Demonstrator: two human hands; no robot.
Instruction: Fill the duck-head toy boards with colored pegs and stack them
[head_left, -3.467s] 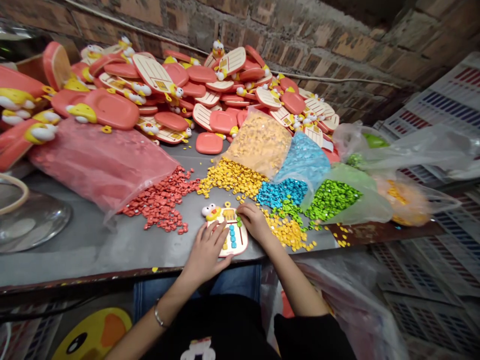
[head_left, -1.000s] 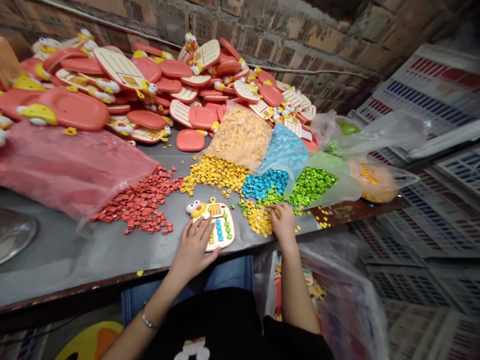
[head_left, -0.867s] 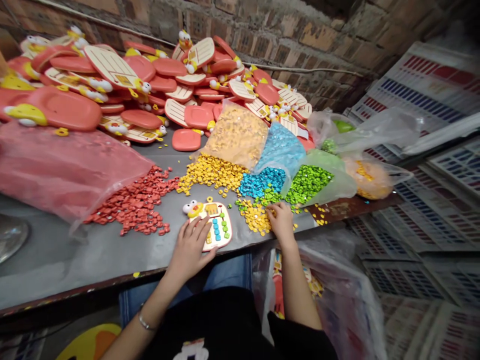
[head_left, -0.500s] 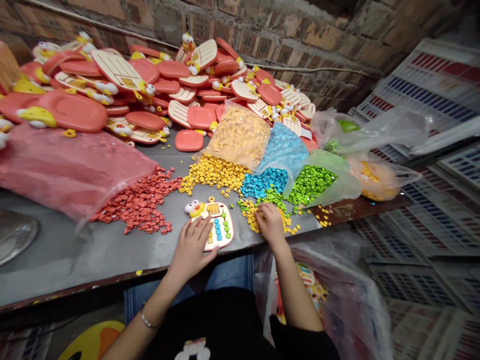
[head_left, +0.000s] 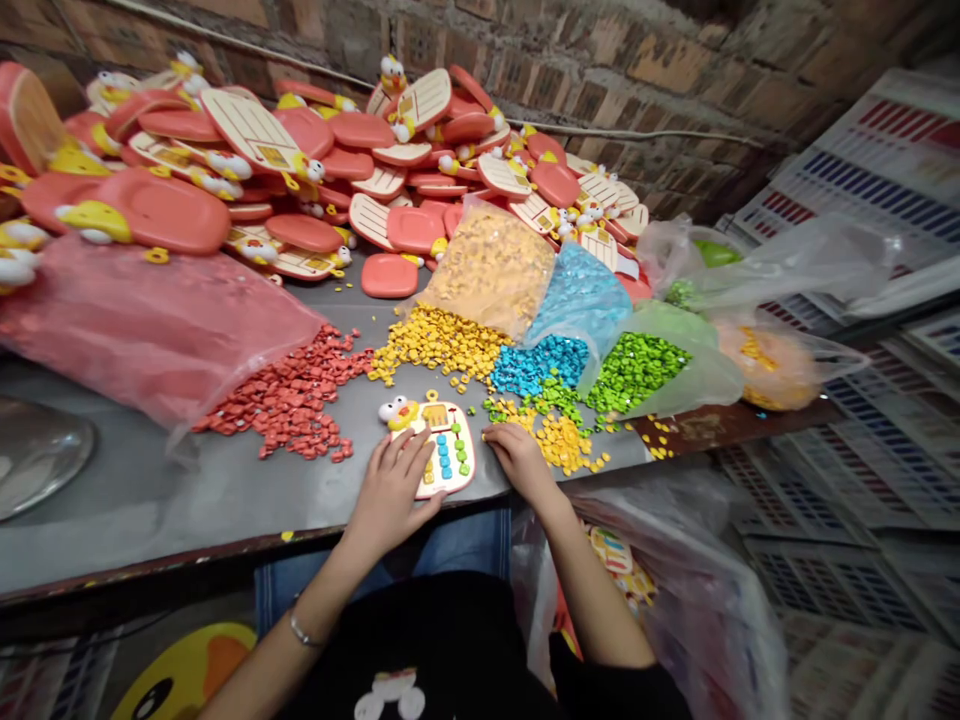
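A cream toy board (head_left: 441, 484) with a pink rim and a duck head lies near the table's front edge, carrying columns of blue, green and yellow beads. My left hand (head_left: 390, 490) rests across its left side, fingers stretched over the face and thumb by the lower edge, covering part of it. Just right of the board, my right hand (head_left: 523, 462) pinches a small yellow bead (head_left: 486, 436) between its fingertips. Beyond that hand lies a small heap of yellow beads (head_left: 564, 445) mixed with some green ones.
Loose red beads (head_left: 292, 405) spill from a pink bag (head_left: 161, 330). Yellow beads (head_left: 442, 345), blue beads (head_left: 536, 365) and green beads (head_left: 637, 365) lie before their bags. Duck boards (head_left: 176, 210) are piled behind. A plastic-lined container (head_left: 705, 580) stands below right; a metal dish (head_left: 45, 455) sits left.
My right hand has moved left from the yellow heap to beside the board, now with a yellow bead at its fingertips. My left hand stays on the board. The view has shifted slightly.
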